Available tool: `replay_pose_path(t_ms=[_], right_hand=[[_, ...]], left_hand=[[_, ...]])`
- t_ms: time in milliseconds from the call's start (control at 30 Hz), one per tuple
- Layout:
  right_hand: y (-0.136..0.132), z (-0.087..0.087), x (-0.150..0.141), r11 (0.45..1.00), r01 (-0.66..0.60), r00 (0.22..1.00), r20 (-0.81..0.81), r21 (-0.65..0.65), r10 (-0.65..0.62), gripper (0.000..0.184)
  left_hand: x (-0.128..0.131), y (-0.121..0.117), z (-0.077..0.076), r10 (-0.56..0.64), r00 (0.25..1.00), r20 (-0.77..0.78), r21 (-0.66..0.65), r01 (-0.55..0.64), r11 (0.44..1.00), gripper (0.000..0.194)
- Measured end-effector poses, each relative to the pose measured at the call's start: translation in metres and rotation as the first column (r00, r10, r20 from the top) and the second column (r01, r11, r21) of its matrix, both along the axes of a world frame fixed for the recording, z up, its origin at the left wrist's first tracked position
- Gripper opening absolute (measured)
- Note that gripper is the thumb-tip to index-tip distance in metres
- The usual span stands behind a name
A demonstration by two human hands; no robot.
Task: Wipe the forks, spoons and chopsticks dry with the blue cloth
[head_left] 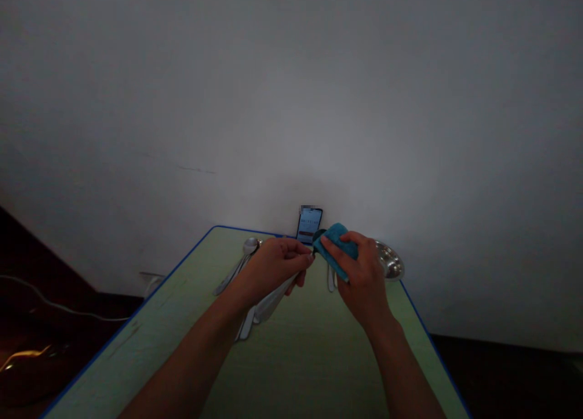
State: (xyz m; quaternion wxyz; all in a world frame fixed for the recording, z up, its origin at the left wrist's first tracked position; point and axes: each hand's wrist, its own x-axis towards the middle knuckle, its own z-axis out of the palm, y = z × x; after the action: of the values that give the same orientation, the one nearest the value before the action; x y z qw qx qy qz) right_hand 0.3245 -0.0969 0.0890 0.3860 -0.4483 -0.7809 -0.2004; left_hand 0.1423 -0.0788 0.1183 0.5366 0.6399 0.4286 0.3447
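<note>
My left hand [285,258] is closed, thumb and fingertips pinching the narrow part of a dark round-ended utensil [320,232], which looks like a spoon. Folded in my right hand [362,276] is a teal cloth [336,232], pressed against that utensil and hiding much of it. Below my left wrist lie a pale flat thing [272,302], partly covered, and metal cutlery handles [246,325]. A metal spoon [250,245] rests with other cutlery to the left of my left hand. Between my hands, another metal handle [331,279] lies on the table.
A phone [308,223] with a lit screen leans against the wall [291,103] at the table's back edge. A shiny metal bowl [392,262] stands at the right edge, partly behind my right hand. The pale green table [300,358] has blue edging. A white cable [68,306] hangs at left.
</note>
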Motion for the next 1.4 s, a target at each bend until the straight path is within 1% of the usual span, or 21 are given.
replay_pose_path(t_ms=[300,500,967,1400], right_hand=[[0.0017,-0.0008,0.0028,1.000,0.030,0.999,0.015,0.007,-0.030,0.056],[0.0005,0.0006,0.0029,0.997,0.070,0.998,0.004,-0.019,-0.070,0.060],[0.0016,-0.0005,0.0043,0.993,0.114,0.993,-0.032,-0.011,-0.115,0.055],[0.0001,0.0015,0.0021,0.996,0.093,0.996,-0.019,-0.012,-0.093,0.055]], left_hand=[[-0.0014,-0.0011,0.0011,0.006,1.000,-0.005,-0.014,-0.006,1.000,0.018],[-0.0020,-0.0015,0.0011,-0.003,1.000,0.013,-0.037,0.004,0.999,0.016],[-0.0030,0.0005,0.0014,0.006,1.000,0.002,-0.045,-0.006,0.999,0.017],[-0.0026,0.0012,0.0010,0.000,1.000,-0.002,-0.038,0.000,0.999,0.016]])
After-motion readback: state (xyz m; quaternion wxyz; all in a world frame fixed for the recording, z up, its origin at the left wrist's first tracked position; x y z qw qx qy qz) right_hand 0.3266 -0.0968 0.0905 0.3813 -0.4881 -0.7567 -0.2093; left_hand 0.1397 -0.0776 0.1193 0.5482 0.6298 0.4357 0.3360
